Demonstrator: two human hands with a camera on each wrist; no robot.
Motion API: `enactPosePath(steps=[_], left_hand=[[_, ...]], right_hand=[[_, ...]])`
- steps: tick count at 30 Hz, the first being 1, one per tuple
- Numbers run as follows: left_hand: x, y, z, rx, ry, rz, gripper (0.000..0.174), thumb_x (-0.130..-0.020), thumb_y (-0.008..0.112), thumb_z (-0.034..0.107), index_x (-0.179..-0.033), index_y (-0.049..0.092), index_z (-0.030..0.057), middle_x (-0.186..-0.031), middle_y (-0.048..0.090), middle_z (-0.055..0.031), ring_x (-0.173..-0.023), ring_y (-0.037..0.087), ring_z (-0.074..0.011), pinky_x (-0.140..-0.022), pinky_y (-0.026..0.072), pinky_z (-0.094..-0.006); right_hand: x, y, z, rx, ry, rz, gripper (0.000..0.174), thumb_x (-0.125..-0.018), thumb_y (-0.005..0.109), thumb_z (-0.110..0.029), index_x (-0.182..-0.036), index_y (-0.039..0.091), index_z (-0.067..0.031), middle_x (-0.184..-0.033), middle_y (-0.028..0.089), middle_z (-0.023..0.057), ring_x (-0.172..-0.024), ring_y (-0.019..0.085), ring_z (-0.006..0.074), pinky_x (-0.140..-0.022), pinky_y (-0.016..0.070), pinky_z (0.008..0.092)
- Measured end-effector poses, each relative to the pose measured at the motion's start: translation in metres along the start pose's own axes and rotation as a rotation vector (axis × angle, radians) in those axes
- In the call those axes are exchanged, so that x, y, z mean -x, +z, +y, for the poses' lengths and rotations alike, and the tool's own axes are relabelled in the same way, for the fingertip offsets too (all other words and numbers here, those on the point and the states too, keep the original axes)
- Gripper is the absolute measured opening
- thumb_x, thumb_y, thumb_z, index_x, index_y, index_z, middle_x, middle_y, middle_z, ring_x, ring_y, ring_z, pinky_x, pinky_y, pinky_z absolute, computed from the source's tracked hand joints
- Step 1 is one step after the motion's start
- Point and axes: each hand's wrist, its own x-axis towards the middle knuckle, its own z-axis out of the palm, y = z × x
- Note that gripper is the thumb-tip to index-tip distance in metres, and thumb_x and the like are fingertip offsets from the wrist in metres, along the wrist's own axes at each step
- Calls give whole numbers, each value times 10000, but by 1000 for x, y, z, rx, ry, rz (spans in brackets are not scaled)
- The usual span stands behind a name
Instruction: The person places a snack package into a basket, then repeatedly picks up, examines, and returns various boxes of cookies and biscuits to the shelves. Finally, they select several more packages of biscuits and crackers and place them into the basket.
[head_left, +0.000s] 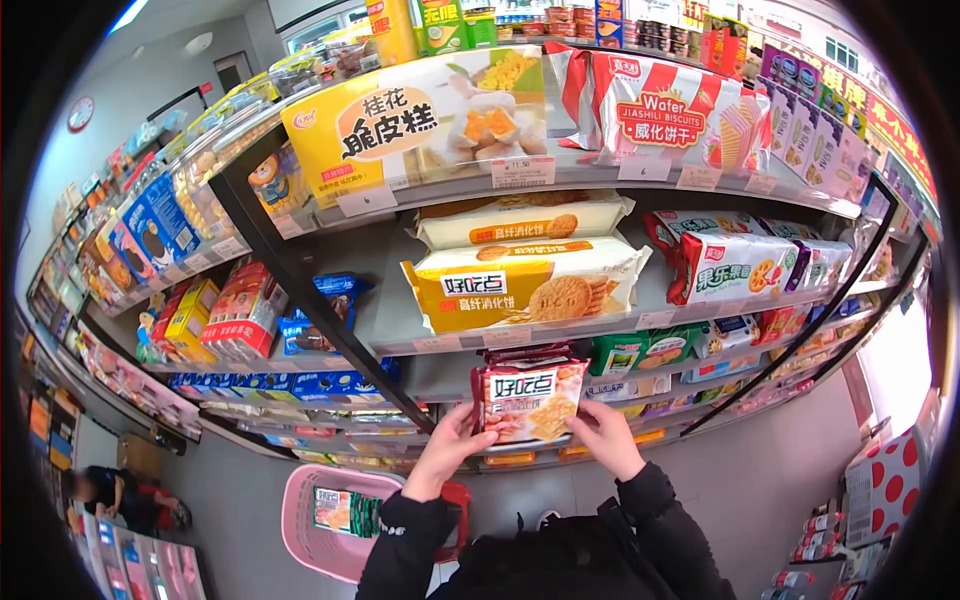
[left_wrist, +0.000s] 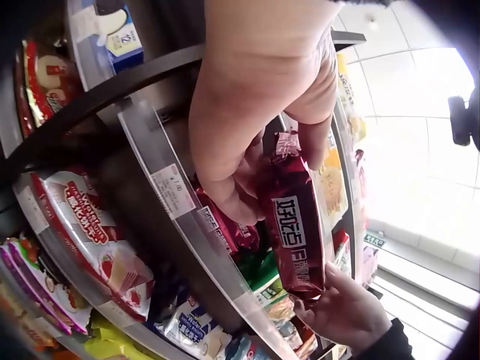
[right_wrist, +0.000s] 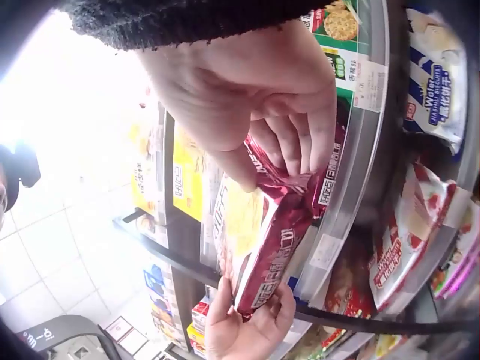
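A maroon biscuit pack [head_left: 530,405] with white lettering and a picture of flat crackers is held up in front of the shelf. My left hand [head_left: 455,448] grips one end, thumb on the front face. The right hand [head_left: 606,440] grips the opposite end, its thumb also toward the front. In the left wrist view the pack's narrow side [left_wrist: 294,232] shows between the two hands. Behind it, another maroon pack [left_wrist: 217,229] lies at the shelf edge. The right wrist view shows the right fingers [right_wrist: 289,139] curled behind the pack's crimped end.
A pink basket [head_left: 300,500] on the floor holds a green-edged biscuit pack [head_left: 345,512]. Yellow and white biscuit packs [head_left: 530,285] fill the shelf above, with green packs [head_left: 650,350] to the right. A dark shelf post [head_left: 330,340] slants down at left. A person [head_left: 110,495] is at far left.
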Motion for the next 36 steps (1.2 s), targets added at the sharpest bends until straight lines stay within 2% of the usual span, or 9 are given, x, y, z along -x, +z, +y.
enactPosePath(steps=[2,3,8,15,18,25,30,32,36], left_hand=[[-16,-4,5,-91,-32,-60,493,-705,636,-24,-1153,431,-25,-1112,500,-57,-1025,469,-133,-902,360,-271],[-23,-4,10,-155,-11,-41,485,-702,644,-14,-1143,443,-23,-1098,506,-53,-1016,475,-131,-894,367,-268],[-48,-11,14,-924,281,164,306,-645,700,84,-928,598,27,-881,559,-60,-807,540,-184,-742,424,-285],[-72,-7,-16,-921,293,355,219,-648,678,112,-836,608,25,-787,557,-123,-736,548,-264,-690,426,-307],[-76,1,-21,-960,416,530,348,-657,677,157,-920,518,-9,-831,581,-158,-773,565,-311,-676,436,-352],[-74,6,-30,-1123,260,499,342,-693,651,181,-936,496,-4,-813,590,-180,-776,560,-356,-660,448,-374],[-74,0,-35,-1036,327,502,250,-693,655,102,-878,530,-10,-774,611,-126,-728,597,-239,-659,452,-312],[-72,1,-27,-962,257,418,431,-678,672,184,-1012,481,-10,-902,575,-187,-832,555,-327,-717,441,-358],[-77,-4,-20,-1042,345,564,608,-648,703,198,-1120,390,-21,-1022,520,-220,-917,525,-337,-776,424,-352]], right_hand=[[-9,-4,-7,496,-316,92,231,-768,565,-89,-970,541,22,-865,579,156,-806,560,278,-707,441,325],[-13,-4,-4,466,-319,137,173,-763,552,-98,-907,556,-1,-866,551,166,-804,513,349,-712,415,373],[-36,-9,3,586,-413,254,127,-765,557,-133,-814,569,-17,-799,477,136,-719,520,317,-619,428,379],[-55,-6,10,635,-437,345,128,-785,517,-117,-867,553,-27,-808,493,142,-707,520,328,-599,427,391],[-60,-8,22,699,-417,318,128,-789,503,-108,-867,545,-16,-785,501,150,-709,518,334,-604,427,397],[-61,-9,27,703,-373,322,171,-790,504,-109,-916,528,4,-762,523,170,-724,516,353,-625,422,404],[-62,-12,27,667,-366,308,213,-791,516,-118,-954,523,18,-823,551,202,-769,524,361,-652,431,390],[-62,-13,28,550,-295,326,237,-789,521,-105,-985,517,28,-820,553,202,-769,525,364,-663,433,377],[-60,-14,32,474,-268,254,334,-767,530,-67,-1078,466,37,-838,542,192,-768,532,337,-661,436,358]])
